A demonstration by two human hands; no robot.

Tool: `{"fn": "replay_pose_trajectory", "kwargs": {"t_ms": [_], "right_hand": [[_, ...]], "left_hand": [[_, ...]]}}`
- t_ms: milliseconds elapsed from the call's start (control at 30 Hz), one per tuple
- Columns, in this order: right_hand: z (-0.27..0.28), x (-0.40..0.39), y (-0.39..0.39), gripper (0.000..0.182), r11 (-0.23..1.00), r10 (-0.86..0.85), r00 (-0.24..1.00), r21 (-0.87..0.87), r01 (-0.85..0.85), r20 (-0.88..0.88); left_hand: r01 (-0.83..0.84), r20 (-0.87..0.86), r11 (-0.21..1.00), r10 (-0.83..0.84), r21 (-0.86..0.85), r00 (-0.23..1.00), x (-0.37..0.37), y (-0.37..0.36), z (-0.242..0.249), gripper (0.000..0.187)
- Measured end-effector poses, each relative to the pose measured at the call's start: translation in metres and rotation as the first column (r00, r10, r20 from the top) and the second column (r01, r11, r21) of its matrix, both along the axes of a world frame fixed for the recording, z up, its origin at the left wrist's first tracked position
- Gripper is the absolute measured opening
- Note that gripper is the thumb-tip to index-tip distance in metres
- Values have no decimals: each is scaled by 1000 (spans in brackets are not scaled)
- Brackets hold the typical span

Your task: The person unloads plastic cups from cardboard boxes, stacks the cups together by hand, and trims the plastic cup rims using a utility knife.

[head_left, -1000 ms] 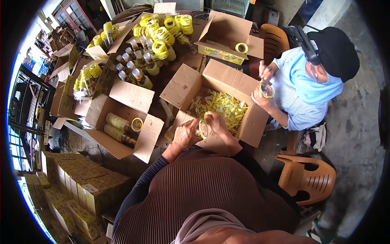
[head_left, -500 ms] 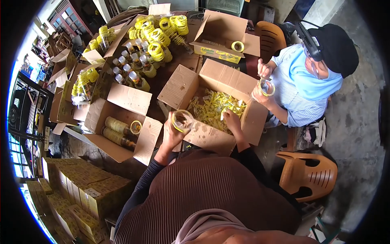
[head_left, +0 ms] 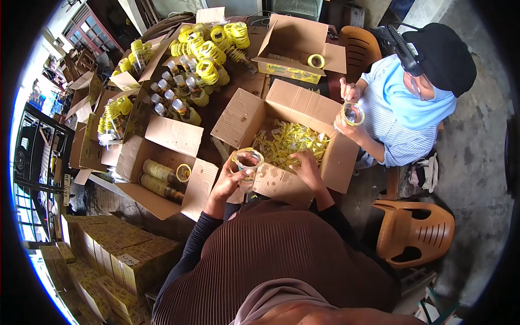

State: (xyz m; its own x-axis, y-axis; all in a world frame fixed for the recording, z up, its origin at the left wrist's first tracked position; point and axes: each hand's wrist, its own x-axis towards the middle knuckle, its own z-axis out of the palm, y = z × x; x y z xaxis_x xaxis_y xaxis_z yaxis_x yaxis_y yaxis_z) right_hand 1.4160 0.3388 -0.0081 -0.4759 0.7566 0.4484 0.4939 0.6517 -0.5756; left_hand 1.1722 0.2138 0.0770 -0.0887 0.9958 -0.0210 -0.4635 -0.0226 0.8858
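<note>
In my left hand [head_left: 227,187] is a clear plastic cup [head_left: 247,176] with a yellow rim and a printed lemon label. My fingers wrap around its side, and its open mouth tilts up toward me. My right hand [head_left: 307,169] hovers at the near edge of a cardboard box [head_left: 295,96], its fingers parted and nothing visible between them. Inside that box lies a loose heap of yellow strips or scraps [head_left: 290,140].
Across the box, a person [head_left: 403,108] holds a similar cup [head_left: 353,114]. Left is a box [head_left: 130,157] with stacked cups [head_left: 158,170]. Upright cups [head_left: 176,97] and yellow-rimmed stacks [head_left: 208,49] stand behind. An orange chair [head_left: 417,230] is at right.
My left hand has turned the cup so its labelled side shows. My right hand has drawn back slightly from the yellow scraps, and its fingers have spread.
</note>
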Motion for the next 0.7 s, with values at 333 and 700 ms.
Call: {"fn": "replay_pose_trajectory", "kwargs": {"t_ms": [333, 700], "right_hand": [[91, -37, -28, 15, 738, 159, 874, -532, -414, -459], [79, -32, -25, 10, 718, 200, 896, -562, -410, -397]], "left_hand": [[-17, -383, 1000, 18, 6, 924, 8, 7, -1, 57], [-112, -438, 990, 136, 81, 889, 14, 8, -8, 51]]}}
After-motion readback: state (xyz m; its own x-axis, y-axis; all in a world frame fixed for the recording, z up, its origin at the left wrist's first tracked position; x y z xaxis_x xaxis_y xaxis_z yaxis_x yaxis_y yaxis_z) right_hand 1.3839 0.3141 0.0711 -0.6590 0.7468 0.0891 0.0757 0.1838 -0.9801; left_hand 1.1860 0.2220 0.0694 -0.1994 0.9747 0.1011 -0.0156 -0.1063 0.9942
